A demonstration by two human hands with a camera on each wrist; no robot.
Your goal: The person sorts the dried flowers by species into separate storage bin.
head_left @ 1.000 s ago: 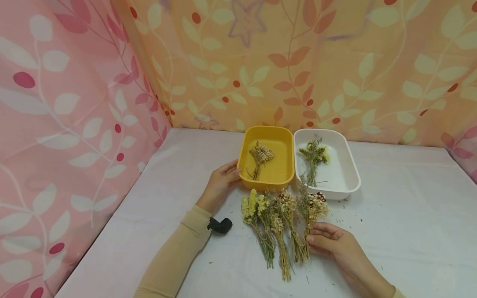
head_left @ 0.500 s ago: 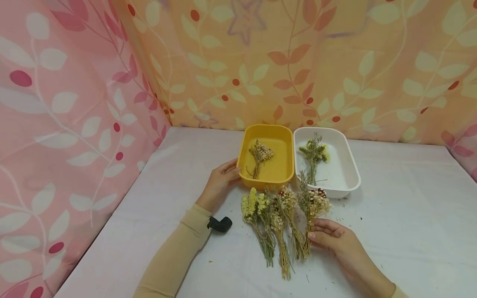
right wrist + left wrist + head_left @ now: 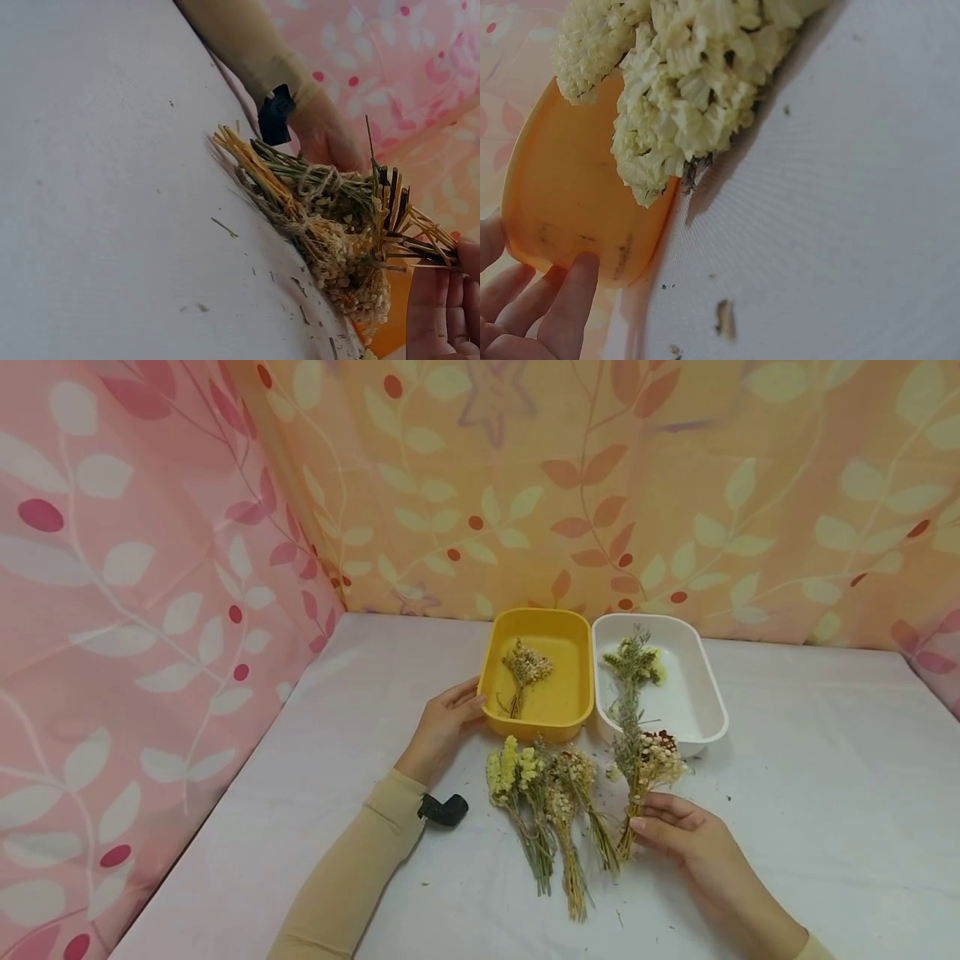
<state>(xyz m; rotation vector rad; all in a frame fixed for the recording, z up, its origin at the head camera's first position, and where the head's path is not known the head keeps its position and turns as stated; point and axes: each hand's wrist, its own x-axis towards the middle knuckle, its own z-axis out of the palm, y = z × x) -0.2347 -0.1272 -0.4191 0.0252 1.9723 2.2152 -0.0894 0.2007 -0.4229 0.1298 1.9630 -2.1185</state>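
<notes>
nearest me, the right hand (image 3: 693, 843) has its thumb and fingers closed in a pinch around the stems of a mixed bunch (image 3: 651, 768), cream heads with dark red bits and grey sprigs, tilted with its heads pointing away. the right wrist view shows the cut ends beside the thumb; i can't tell whether the whole bunch is clear of the white cloth (image 3: 810, 835). i'd hold that pinch firm enough to stop the stems turning but light enough not to snap them, and keep it well below those brittle heads. just left of it lie a cream bunch (image 3: 564, 810) and a yellow bunch (image 3: 508, 777), close enough that i'd lift before going sideways, so no twine or florets snag. further out, past the black wrist mount (image 3: 446, 811), the left hand (image 3: 442, 722) holds nothing in its grasp: its loosely spread fingers rest against the near left corner of the yellow tray (image 3: 572, 693), a useful steadying touch if the pressure is gentle. the white tray (image 3: 686, 693) stands beside it; the sprigs overlap its front rim in the head view, contact unclear, so i'd give that edge some height.
</notes>
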